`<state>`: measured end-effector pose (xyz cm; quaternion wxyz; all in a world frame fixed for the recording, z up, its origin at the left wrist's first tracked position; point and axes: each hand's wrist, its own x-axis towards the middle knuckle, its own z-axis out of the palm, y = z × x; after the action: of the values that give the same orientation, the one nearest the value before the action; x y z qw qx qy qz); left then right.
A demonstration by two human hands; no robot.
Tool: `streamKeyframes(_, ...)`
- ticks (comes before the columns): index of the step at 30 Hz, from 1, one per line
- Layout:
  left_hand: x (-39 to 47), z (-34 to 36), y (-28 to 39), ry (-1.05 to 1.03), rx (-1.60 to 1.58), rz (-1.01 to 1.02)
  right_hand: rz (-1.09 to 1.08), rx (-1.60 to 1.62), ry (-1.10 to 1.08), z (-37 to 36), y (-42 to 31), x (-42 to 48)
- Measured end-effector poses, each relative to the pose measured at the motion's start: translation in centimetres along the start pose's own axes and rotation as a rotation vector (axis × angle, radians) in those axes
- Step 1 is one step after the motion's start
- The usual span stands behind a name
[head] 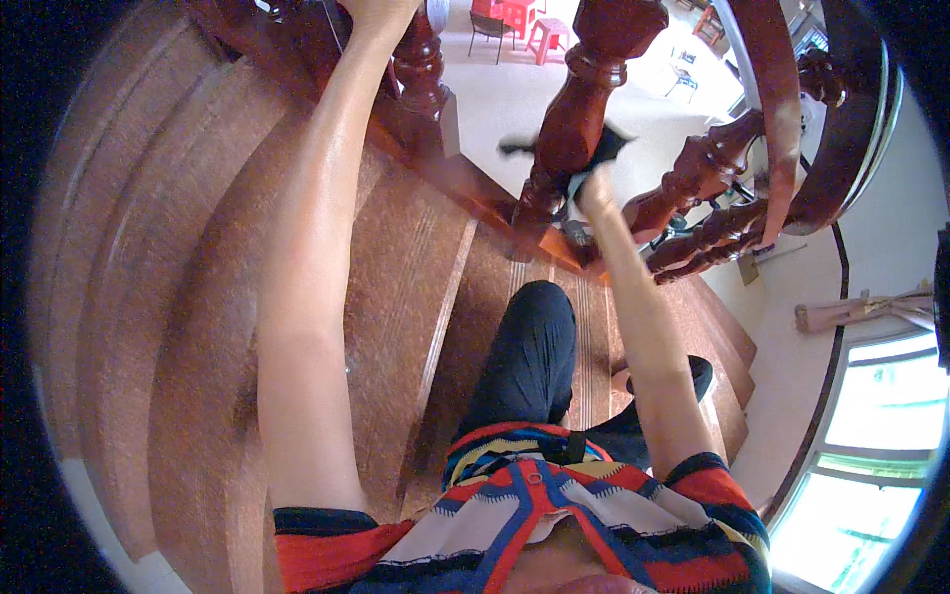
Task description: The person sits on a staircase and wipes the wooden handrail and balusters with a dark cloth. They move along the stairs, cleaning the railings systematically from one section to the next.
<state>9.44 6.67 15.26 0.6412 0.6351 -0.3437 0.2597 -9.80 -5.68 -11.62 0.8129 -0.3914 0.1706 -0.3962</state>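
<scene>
My left hand (382, 9) is at the top edge, mostly cut off, beside the dark red wooden stair railing; its fingers and what it touches are hidden. My right hand (596, 194) is closed on a dark and pale cloth (610, 145) at the lower part of a turned wooden baluster (568, 111). The cloth is blurred and partly hidden behind the baluster, with one dark end out to the left. Below the baluster runs the railing's wooden base rail (475, 194).
Brown stone stairs (401, 267) curve around me, with ridged strips near their edges. More balusters (690, 174) stand to the right under a curved handrail (853, 141). Red plastic stools (549, 37) and a chair (491, 28) stand on the floor beyond. A bright window (883, 401) is at the lower right.
</scene>
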Motion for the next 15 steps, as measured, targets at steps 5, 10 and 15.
streamKeyframes(5,0.3,-0.4,-1.6,-0.061,0.037,-0.022,-0.341,-0.734,-0.096,-0.9,5.2,-5.3)
streamKeyframes(10,-0.4,0.3,-0.3,0.032,-0.021,0.034,-0.027,0.049,0.128,0.1,4.2,-3.4)
streamKeyframes(15,-0.3,0.2,-1.6,0.049,-0.029,0.126,-0.116,-0.033,-0.021,1.4,1.5,-1.4)
